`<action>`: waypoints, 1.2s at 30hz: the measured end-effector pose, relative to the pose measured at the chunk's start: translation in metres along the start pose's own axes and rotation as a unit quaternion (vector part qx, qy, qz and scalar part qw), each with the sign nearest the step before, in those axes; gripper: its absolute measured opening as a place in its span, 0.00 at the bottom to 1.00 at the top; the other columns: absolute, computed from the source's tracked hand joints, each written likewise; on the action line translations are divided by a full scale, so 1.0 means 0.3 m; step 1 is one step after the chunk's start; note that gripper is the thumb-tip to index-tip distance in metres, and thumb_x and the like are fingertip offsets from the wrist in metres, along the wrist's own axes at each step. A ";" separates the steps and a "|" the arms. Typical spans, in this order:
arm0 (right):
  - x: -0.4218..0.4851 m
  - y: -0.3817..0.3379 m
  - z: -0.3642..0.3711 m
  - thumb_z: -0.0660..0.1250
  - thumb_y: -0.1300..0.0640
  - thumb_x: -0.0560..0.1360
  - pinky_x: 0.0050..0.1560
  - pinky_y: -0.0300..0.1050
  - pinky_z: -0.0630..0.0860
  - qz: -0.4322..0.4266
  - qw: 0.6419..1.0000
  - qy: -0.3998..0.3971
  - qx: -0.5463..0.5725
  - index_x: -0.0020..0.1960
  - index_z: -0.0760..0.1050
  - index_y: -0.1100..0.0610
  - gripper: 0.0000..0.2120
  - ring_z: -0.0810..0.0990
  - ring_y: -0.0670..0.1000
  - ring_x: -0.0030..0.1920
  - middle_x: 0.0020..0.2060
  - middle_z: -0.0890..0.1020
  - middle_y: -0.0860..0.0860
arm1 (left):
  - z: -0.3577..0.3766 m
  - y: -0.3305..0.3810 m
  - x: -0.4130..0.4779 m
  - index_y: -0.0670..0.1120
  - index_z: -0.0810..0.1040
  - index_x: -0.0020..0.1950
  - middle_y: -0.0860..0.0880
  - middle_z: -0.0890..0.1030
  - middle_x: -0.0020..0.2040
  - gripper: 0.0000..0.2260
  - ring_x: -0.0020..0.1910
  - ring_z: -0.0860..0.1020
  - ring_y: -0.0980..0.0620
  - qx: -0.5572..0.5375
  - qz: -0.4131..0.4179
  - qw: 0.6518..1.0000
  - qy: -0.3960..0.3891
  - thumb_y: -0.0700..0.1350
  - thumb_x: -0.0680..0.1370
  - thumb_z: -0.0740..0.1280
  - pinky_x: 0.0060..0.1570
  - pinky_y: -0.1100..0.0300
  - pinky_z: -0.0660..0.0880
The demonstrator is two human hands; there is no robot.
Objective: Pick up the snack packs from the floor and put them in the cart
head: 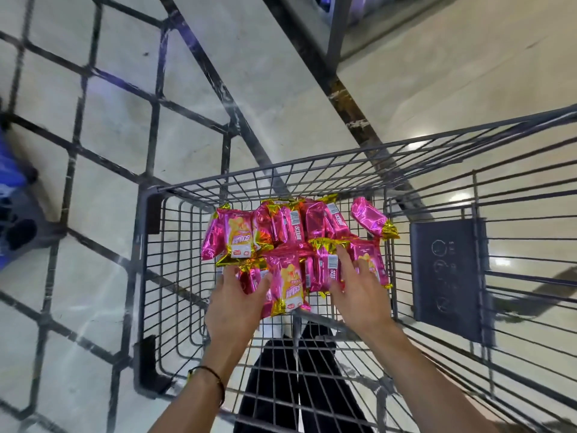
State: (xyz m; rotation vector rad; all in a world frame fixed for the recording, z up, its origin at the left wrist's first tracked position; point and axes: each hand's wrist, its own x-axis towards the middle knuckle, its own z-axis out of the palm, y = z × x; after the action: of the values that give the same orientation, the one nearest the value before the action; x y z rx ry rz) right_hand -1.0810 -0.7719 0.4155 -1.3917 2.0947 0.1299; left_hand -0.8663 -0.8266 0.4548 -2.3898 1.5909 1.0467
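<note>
Several pink and gold foil snack packs (290, 242) lie heaped on the wire bottom of the grey shopping cart (146, 245). One pack (373, 218) leans against the cart's right inner wall. My left hand (237, 304) reaches into the cart, and its thumb and fingers are around the near packs (288, 284) at the pile's front left. My right hand (359, 292) lies over the pile's front right with its fingers spread and fairly straight, touching a pack (370, 262).
A large black metal cage frame (156, 104) stands to the left and behind the cart. A dark panel (449, 276) hangs on the cart's right side. A blue object (9, 195) sits at the far left. My dark trouser legs (299, 385) show under the cart.
</note>
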 end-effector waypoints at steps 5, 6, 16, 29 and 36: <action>-0.106 -0.036 -0.110 0.57 0.44 0.82 0.49 0.53 0.82 -0.009 1.000 0.012 0.002 0.80 0.47 0.46 0.32 0.77 0.61 0.61 0.66 0.71 0.60 | -0.090 0.012 -0.086 0.49 0.70 0.67 0.48 0.79 0.59 0.26 0.57 0.78 0.46 0.045 0.054 0.998 -0.007 0.67 0.78 0.61 0.51 0.45 0.79; -0.132 -0.047 -0.133 0.57 0.44 0.82 0.51 0.54 0.81 -0.011 1.000 0.013 0.001 0.80 0.46 0.46 0.31 0.76 0.61 0.62 0.67 0.71 0.60 | -0.109 0.014 -0.109 0.49 0.70 0.66 0.48 0.79 0.59 0.25 0.56 0.79 0.46 0.056 0.071 0.996 -0.009 0.66 0.78 0.61 0.53 0.44 0.79; -0.459 -0.196 -0.384 0.56 0.47 0.82 0.57 0.58 0.78 -0.045 0.997 0.040 -0.045 0.78 0.54 0.51 0.27 0.72 0.61 0.64 0.65 0.74 0.59 | -0.460 -0.045 -0.346 0.47 0.72 0.69 0.43 0.76 0.66 0.20 0.65 0.73 0.40 0.194 0.324 0.926 0.022 0.56 0.82 0.61 0.63 0.41 0.73; -0.707 -0.550 -0.640 0.55 0.47 0.82 0.61 0.58 0.76 -0.186 0.959 0.150 -0.152 0.78 0.58 0.53 0.26 0.71 0.60 0.67 0.67 0.74 0.57 | -0.823 -0.124 -0.501 0.45 0.75 0.65 0.42 0.77 0.65 0.19 0.64 0.74 0.39 0.241 0.394 0.869 0.177 0.52 0.78 0.65 0.60 0.42 0.73; -0.727 -0.716 -0.735 0.57 0.47 0.82 0.67 0.58 0.70 -0.308 0.912 0.190 -0.191 0.78 0.59 0.54 0.26 0.69 0.60 0.69 0.70 0.72 0.57 | -0.929 -0.226 -0.586 0.45 0.75 0.65 0.43 0.78 0.62 0.23 0.63 0.75 0.40 0.210 0.318 0.879 0.286 0.58 0.79 0.56 0.59 0.42 0.73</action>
State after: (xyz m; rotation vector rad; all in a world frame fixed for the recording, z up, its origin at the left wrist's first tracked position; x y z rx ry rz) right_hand -0.9351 -0.7800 0.7633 -2.4207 1.8611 0.0063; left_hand -0.7121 -0.7760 0.7494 -1.9895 2.5727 -0.0593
